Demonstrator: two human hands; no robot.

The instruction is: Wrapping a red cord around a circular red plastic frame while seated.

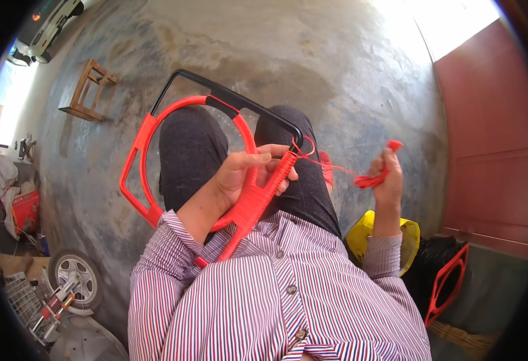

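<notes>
A black metal frame with a round ring inside it rests tilted across my lap. Red cord is wound tightly over most of the ring and sides, while the top bar is bare black. My left hand grips the wrapped side near the upper right corner, its fingers reaching round the windings. A loose loop of cord stands at that corner. From there a thin red strand runs right to a bundle of red cord, which my right hand holds in a fist, raised away from the frame.
A yellow bag or bucket stands beneath my right forearm, beside a black bag and another red-wrapped frame. A small wooden stool is at the far left. A wheeled vehicle stands near left; a red door is at right.
</notes>
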